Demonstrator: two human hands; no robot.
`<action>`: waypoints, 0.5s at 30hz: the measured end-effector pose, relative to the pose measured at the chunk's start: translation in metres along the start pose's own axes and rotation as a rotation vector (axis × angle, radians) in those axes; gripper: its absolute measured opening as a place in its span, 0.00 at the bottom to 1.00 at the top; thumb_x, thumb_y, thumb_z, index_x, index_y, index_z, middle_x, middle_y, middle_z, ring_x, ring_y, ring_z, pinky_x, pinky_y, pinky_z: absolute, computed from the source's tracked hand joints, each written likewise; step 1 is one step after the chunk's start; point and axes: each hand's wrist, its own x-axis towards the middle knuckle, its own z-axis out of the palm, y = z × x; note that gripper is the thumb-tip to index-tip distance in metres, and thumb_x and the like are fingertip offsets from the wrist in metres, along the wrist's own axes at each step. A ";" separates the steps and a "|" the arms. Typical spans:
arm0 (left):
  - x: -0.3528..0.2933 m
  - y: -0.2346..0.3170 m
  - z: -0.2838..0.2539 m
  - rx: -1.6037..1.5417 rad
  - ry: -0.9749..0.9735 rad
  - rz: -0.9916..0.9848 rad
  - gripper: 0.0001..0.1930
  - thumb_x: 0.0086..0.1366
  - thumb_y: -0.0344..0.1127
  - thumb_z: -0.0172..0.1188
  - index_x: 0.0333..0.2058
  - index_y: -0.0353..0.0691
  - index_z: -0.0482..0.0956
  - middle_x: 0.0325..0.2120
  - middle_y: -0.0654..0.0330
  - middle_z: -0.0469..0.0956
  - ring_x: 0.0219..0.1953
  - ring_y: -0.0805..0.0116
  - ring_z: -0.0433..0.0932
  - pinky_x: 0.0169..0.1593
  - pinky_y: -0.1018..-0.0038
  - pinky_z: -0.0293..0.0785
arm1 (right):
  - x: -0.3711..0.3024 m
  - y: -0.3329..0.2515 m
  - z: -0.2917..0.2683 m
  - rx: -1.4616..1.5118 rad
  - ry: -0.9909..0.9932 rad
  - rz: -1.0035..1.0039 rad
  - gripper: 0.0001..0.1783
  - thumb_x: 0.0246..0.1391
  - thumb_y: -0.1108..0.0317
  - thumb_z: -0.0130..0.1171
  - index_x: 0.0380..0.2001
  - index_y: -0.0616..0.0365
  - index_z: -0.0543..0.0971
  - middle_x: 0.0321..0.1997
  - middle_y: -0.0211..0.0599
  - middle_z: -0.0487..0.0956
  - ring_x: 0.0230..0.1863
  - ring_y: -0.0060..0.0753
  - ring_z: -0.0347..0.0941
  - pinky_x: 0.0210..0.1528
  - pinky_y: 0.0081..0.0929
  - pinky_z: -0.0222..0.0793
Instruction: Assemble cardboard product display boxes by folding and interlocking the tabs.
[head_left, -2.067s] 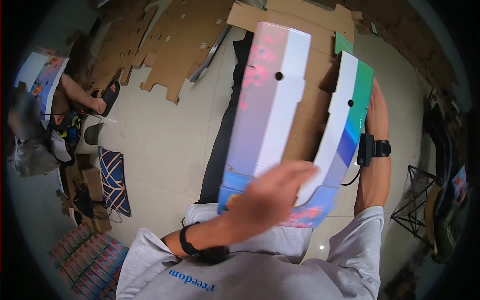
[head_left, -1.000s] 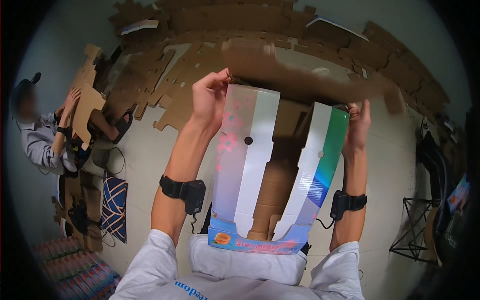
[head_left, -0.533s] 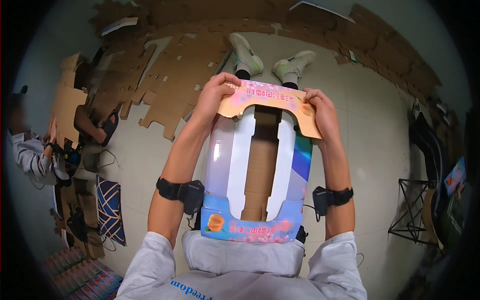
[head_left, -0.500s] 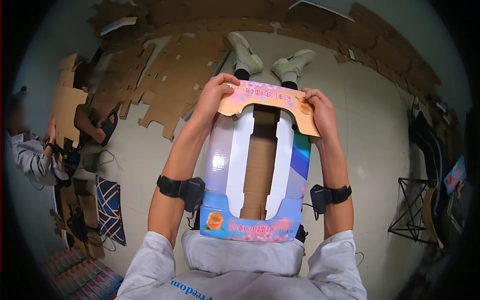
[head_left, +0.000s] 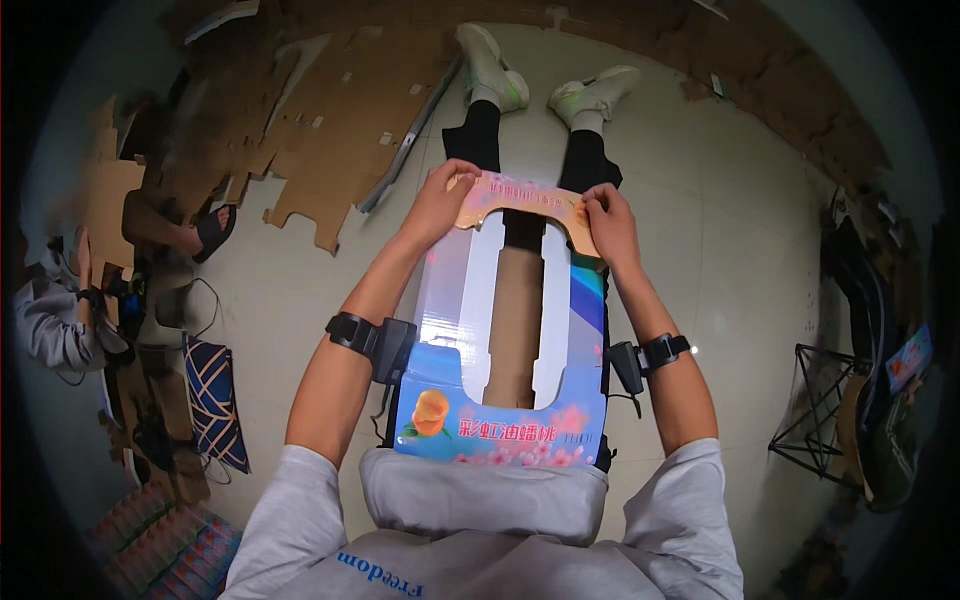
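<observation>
A printed cardboard fruit box [head_left: 445,310] lies across my lap, pink, blue and purple outside, with a peach and blossoms on its near end. Through the long opening in its top show white inner edges and a bare brown bottom. My left hand [head_left: 437,205] is closed on the far left corner of the box, its fingers gripping the curved orange-pink end flap [head_left: 530,200]. At the far right corner my right hand [head_left: 612,228] pinches the other end of that flap, thumb and fingers bent over its edge. Both forearms wear black strapped devices.
Flattened brown cardboard sheets [head_left: 340,110] cover the floor ahead and to the left. At the left a person [head_left: 60,320] sits by a cardboard piece, near a blue patterned cushion [head_left: 213,400]. Printed boxes [head_left: 180,550] are stacked at lower left; a black wire frame [head_left: 815,415] stands right.
The box's far end has dropped, and its end flap now looks narrower and more folded over. Both hands have moved with it, drawing closer together; the near end shows more of its face.
</observation>
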 end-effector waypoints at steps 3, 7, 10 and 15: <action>0.004 -0.002 0.000 0.013 0.009 -0.003 0.12 0.77 0.39 0.55 0.49 0.38 0.82 0.50 0.50 0.75 0.55 0.59 0.76 0.62 0.68 0.70 | -0.003 -0.016 -0.002 -0.179 -0.023 -0.038 0.09 0.67 0.69 0.54 0.41 0.64 0.80 0.38 0.48 0.84 0.40 0.45 0.82 0.48 0.37 0.76; 0.007 -0.007 -0.001 0.009 0.023 0.030 0.12 0.77 0.38 0.54 0.49 0.38 0.81 0.45 0.56 0.78 0.47 0.67 0.77 0.52 0.73 0.73 | -0.006 -0.033 0.002 -0.317 0.056 -0.142 0.09 0.65 0.70 0.54 0.37 0.64 0.80 0.38 0.53 0.83 0.40 0.56 0.81 0.46 0.45 0.75; 0.011 -0.015 -0.003 0.072 0.039 0.077 0.11 0.78 0.36 0.53 0.50 0.37 0.79 0.40 0.61 0.80 0.39 0.76 0.79 0.42 0.79 0.76 | -0.002 -0.040 0.004 -0.363 0.088 -0.232 0.08 0.64 0.71 0.55 0.35 0.64 0.80 0.37 0.52 0.83 0.39 0.58 0.80 0.45 0.48 0.74; 0.014 -0.020 -0.002 0.295 0.176 0.224 0.10 0.77 0.35 0.54 0.46 0.36 0.82 0.42 0.58 0.81 0.43 0.70 0.80 0.50 0.74 0.76 | -0.005 -0.041 0.008 -0.326 0.064 -0.294 0.05 0.62 0.73 0.57 0.35 0.63 0.80 0.36 0.51 0.80 0.40 0.57 0.79 0.45 0.47 0.73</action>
